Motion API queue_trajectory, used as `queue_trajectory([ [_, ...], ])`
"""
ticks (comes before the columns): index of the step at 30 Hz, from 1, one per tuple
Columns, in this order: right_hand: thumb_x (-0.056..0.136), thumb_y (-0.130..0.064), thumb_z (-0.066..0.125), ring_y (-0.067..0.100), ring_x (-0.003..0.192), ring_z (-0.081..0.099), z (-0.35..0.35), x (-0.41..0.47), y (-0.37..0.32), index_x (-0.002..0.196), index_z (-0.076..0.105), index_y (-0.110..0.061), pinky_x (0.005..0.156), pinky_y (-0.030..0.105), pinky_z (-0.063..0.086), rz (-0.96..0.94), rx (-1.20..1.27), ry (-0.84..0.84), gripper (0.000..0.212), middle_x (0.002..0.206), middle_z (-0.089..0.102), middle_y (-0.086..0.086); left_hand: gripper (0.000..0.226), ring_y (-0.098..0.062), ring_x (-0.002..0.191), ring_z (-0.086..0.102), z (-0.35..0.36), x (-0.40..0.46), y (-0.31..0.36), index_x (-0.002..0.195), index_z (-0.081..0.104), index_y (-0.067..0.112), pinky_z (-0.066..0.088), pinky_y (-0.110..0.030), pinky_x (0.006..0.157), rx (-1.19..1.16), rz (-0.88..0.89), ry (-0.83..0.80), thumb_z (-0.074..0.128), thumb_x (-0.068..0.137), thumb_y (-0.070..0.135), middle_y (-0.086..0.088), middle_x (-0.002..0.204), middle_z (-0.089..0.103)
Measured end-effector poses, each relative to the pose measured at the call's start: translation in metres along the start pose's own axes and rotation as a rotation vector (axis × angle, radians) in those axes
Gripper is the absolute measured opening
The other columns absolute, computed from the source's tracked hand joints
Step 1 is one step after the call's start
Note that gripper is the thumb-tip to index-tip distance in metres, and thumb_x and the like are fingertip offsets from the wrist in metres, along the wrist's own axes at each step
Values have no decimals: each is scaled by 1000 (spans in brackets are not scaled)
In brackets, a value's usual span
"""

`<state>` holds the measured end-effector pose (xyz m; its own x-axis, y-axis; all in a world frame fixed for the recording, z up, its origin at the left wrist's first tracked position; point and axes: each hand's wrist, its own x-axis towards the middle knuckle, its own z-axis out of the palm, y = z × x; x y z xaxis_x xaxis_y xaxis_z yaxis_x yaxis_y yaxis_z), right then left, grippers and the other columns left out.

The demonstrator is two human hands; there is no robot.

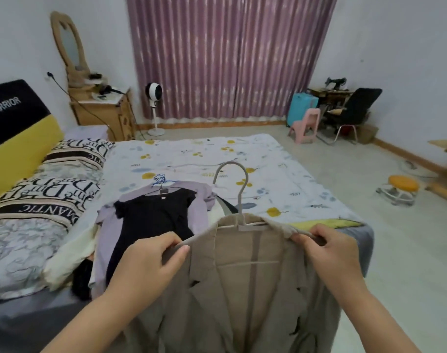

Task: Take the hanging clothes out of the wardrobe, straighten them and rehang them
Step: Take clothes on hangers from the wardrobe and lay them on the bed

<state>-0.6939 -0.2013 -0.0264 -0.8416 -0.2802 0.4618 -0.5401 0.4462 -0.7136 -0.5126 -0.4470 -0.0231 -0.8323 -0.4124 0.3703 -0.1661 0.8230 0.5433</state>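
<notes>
A beige blazer (245,289) hangs on a pale grey hanger (239,189) in front of me, over the foot of the bed. My left hand (151,261) grips the blazer's left shoulder, thumb on the front. My right hand (329,250) grips the right shoulder over the hanger's end. Behind the blazer, on the bed, lies a black top (151,215) on a lilac garment (199,200), both on hangers, one with a blue hook (160,180). The wardrobe is out of view.
The bed (242,159) with its floral sheet fills the middle; a patterned quilt (39,200) lies at the left. A bedside cabinet (102,110), a standing fan (154,108), a pink stool (305,124), a black chair (354,113) and an orange stool (402,187) stand around.
</notes>
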Motion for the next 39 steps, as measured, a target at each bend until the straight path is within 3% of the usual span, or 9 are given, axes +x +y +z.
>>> queue_trajectory([
  [7, 73, -20, 78, 6, 57, 45, -41, 83, 81, 52, 51, -9, 52, 17, 31, 87, -76, 29, 35, 48, 48, -2, 27, -11, 53, 47, 91, 93, 42, 63, 51, 29, 31, -22, 51, -62, 6, -104, 57, 89, 34, 9, 52, 53],
  [11, 72, -20, 79, 4, 59, 49, -54, 122, 116, 56, 58, -6, 54, 15, 33, 129, -111, 37, 29, 53, 56, 2, 31, -6, 56, 47, 133, 141, 57, 60, 48, 30, 29, -21, 51, -100, 18, -198, 54, 90, 34, 20, 57, 54],
  [16, 72, -17, 78, 4, 60, 50, -68, 166, 155, 56, 60, -8, 52, 14, 33, 191, -169, 95, 25, 55, 59, 0, 29, -11, 54, 46, 180, 209, 73, 67, 55, 21, 31, -24, 55, -111, 106, -291, 52, 91, 36, 2, 55, 52],
  [19, 73, -16, 77, 2, 56, 49, -77, 188, 179, 55, 59, -8, 50, 12, 33, 243, -187, 128, 27, 49, 55, -5, 32, -9, 52, 43, 205, 244, 86, 61, 48, 26, 28, -22, 52, -121, 167, -348, 52, 91, 36, 4, 52, 48],
  [24, 74, -17, 76, 3, 57, 50, -93, 221, 220, 53, 57, -10, 50, 12, 34, 291, -205, 152, 29, 57, 59, -11, 37, -8, 50, 41, 245, 288, 111, 57, 41, 30, 25, -21, 51, -128, 216, -411, 51, 92, 36, 6, 49, 44],
  [32, 74, -18, 76, 14, 59, 52, -122, 295, 303, 56, 61, -11, 52, 18, 35, 299, -171, 59, 24, 56, 60, 0, 30, -9, 55, 45, 319, 334, 157, 68, 56, 17, 27, -22, 51, -133, 164, -351, 51, 92, 35, 4, 49, 46],
  [39, 74, -17, 76, 14, 55, 47, -133, 370, 352, 59, 61, -4, 52, 22, 34, 267, -127, -47, 25, 60, 61, 12, 35, -2, 59, 49, 360, 361, 197, 57, 42, 36, 24, -18, 50, -164, 52, -199, 54, 90, 34, 20, 55, 53],
])
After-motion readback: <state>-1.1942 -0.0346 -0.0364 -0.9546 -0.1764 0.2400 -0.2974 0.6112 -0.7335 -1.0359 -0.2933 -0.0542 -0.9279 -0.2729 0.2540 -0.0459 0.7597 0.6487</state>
